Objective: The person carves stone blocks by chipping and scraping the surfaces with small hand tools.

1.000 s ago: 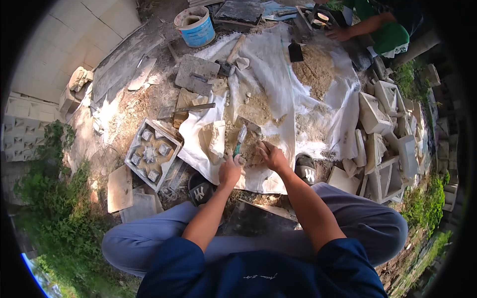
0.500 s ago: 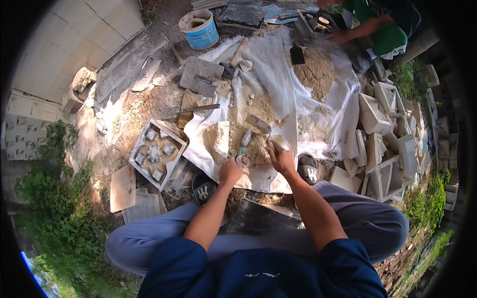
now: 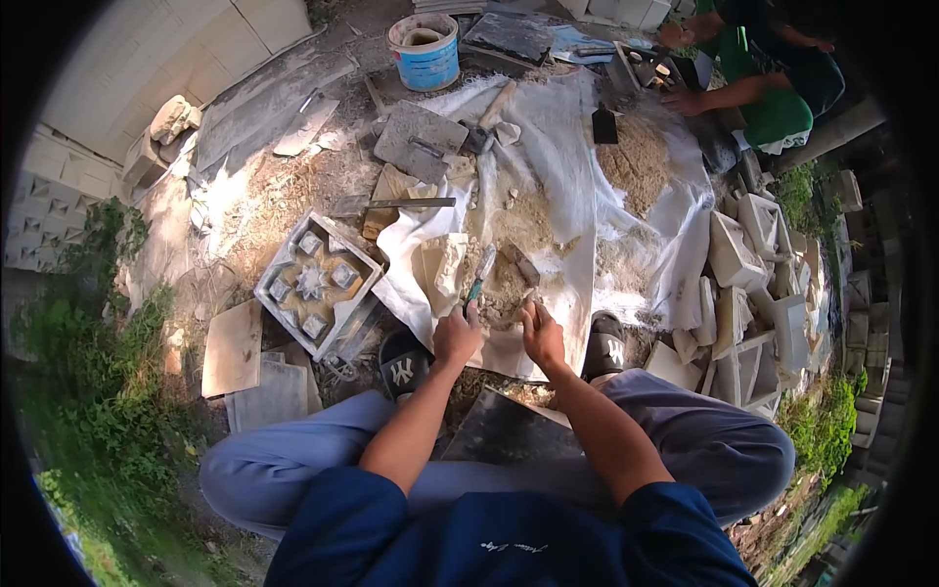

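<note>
My left hand is closed round the green handle of a narrow-bladed trowel, its blade pointing away from me over a pile of pale sandy mix. My right hand is closed on a hand tool whose short, wide, dusty blade rests at the pile's far right side. Most of its handle is hidden by my fingers. The mix lies on a white sheet. Just left of the trowel stands a pale, rough-edged block.
A mould with a star pattern lies at left. Beyond are a plastering float, a hammer and a blue bucket. Cast pieces are stacked at right. A co-worker's hand is beside another box at upper right.
My right hand and its wide blade have drawn nearer to me across the mix. My left hand keeps hold of the trowel beside the block. The view has shifted slightly.
</note>
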Available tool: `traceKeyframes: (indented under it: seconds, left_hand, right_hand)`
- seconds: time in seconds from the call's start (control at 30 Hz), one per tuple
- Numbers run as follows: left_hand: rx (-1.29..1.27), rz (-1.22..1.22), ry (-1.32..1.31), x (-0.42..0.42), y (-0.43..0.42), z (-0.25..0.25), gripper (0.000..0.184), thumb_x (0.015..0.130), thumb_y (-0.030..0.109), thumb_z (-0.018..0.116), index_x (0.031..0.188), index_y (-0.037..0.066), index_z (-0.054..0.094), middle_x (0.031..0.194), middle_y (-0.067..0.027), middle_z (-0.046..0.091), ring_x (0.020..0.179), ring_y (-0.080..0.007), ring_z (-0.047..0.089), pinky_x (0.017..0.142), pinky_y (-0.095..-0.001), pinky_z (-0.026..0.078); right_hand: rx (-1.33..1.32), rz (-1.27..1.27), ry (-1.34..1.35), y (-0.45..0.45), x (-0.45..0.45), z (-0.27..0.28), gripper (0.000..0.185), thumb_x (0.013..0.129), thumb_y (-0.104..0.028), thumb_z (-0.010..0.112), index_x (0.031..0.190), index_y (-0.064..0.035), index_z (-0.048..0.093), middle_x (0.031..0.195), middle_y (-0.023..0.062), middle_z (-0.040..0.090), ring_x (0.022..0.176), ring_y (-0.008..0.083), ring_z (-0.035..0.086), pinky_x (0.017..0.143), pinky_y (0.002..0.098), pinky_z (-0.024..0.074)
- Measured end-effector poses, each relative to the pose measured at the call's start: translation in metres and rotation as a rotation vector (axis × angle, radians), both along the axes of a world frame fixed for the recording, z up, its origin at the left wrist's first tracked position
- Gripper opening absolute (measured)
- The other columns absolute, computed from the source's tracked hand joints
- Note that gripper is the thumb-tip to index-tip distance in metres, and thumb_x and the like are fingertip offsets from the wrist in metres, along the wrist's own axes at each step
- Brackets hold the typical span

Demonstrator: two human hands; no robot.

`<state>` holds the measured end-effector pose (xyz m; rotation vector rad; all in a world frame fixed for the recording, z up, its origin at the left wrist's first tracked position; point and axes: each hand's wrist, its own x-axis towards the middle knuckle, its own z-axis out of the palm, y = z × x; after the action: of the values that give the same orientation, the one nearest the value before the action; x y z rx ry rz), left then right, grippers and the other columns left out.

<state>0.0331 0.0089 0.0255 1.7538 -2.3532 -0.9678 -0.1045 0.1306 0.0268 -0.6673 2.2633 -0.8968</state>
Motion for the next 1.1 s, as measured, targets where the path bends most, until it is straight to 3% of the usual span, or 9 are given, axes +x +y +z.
traceKeyframes:
  seconds: [0.13,0.3,0.53,0.6,0.73,0.8,0.9,1.07,1.1]
  left_hand:
    - [-0.090,-0.016,0.106,-0.015,-0.003,0.022,0.049,0.099,0.045,0.045,0.091,0.000,0.063,0.080,-0.0293,0.066,0.080,-0.0483,0.065,0.074,-0.0555,0.051]
    - [-0.150,-0.081,0.215,-0.024,-0.002,0.006,0.041,0.099,0.040,0.048,0.091,0.002,0.062,0.079,-0.0286,0.066,0.078,-0.0478,0.065,0.070,-0.0556,0.050]
    - [0.058,-0.140,-0.112,-0.021,0.005,-0.003,0.042,0.099,0.042,0.048,0.098,0.003,0.062,0.084,-0.0266,0.067,0.086,-0.0462,0.065,0.076,-0.0566,0.050]
    - [-0.057,-0.118,-0.029,-0.026,-0.002,0.004,0.043,0.100,0.043,0.046,0.095,0.003,0.061,0.081,-0.0268,0.067,0.082,-0.0470,0.065,0.072,-0.0568,0.050]
    - [-0.161,-0.124,0.215,-0.030,-0.006,0.016,0.042,0.100,0.040,0.047,0.088,0.001,0.056,0.071,-0.0260,0.064,0.073,-0.0499,0.062,0.066,-0.0569,0.047]
    - [-0.090,-0.122,0.176,-0.020,-0.004,-0.004,0.045,0.100,0.044,0.046,0.094,0.001,0.059,0.078,-0.0272,0.066,0.081,-0.0488,0.063,0.071,-0.0559,0.048]
    - [0.121,-0.204,-0.201,-0.012,0.007,-0.006,0.048,0.099,0.048,0.045,0.106,0.005,0.065,0.092,-0.0277,0.068,0.093,-0.0470,0.065,0.080,-0.0560,0.050]
    - [0.073,-0.110,-0.157,-0.031,0.003,0.019,0.049,0.100,0.048,0.043,0.102,0.004,0.065,0.089,-0.0269,0.068,0.089,-0.0473,0.065,0.078,-0.0556,0.050]
    - [-0.003,-0.135,-0.085,-0.035,-0.001,0.031,0.048,0.100,0.047,0.043,0.099,0.004,0.064,0.085,-0.0264,0.068,0.085,-0.0472,0.065,0.075,-0.0557,0.050]
  right_hand:
    - [-0.141,-0.004,0.053,0.000,-0.008,-0.021,0.039,0.095,-0.035,0.058,0.122,-0.0082,0.061,0.104,0.0280,0.066,0.102,0.0478,0.061,0.086,0.0493,0.0501]
    - [-0.137,0.010,0.026,0.005,-0.017,-0.038,0.046,0.094,-0.035,0.058,0.128,-0.0036,0.059,0.108,0.0295,0.065,0.106,0.0466,0.061,0.090,0.0470,0.0499]
    - [-0.080,0.043,-0.050,0.005,-0.027,-0.026,0.046,0.095,-0.030,0.059,0.126,0.0033,0.059,0.111,0.0285,0.066,0.111,0.0398,0.064,0.092,0.0400,0.0507]
    - [-0.149,0.031,-0.051,0.006,-0.028,-0.037,0.049,0.094,-0.038,0.058,0.127,-0.0021,0.060,0.108,0.0293,0.066,0.106,0.0464,0.061,0.091,0.0479,0.0495]
    - [-0.166,0.033,-0.012,0.010,-0.025,-0.041,0.050,0.094,-0.040,0.058,0.127,-0.0020,0.060,0.109,0.0289,0.066,0.106,0.0465,0.061,0.091,0.0476,0.0497]
    - [-0.163,0.028,-0.040,0.008,-0.022,-0.036,0.051,0.094,-0.040,0.058,0.127,-0.0018,0.060,0.109,0.0291,0.066,0.106,0.0464,0.061,0.091,0.0475,0.0496]
    - [-0.127,0.027,-0.051,0.004,-0.028,-0.030,0.051,0.093,-0.041,0.058,0.126,-0.0019,0.060,0.109,0.0291,0.066,0.106,0.0460,0.061,0.092,0.0472,0.0494]
    - [-0.094,0.057,-0.080,0.006,-0.035,-0.027,0.047,0.095,-0.034,0.060,0.127,0.0011,0.060,0.110,0.0276,0.067,0.110,0.0415,0.063,0.091,0.0416,0.0504]
    - [-0.126,0.036,-0.053,0.007,-0.032,-0.032,0.050,0.093,-0.041,0.059,0.127,-0.0039,0.060,0.105,0.0293,0.066,0.104,0.0460,0.062,0.089,0.0478,0.0506]
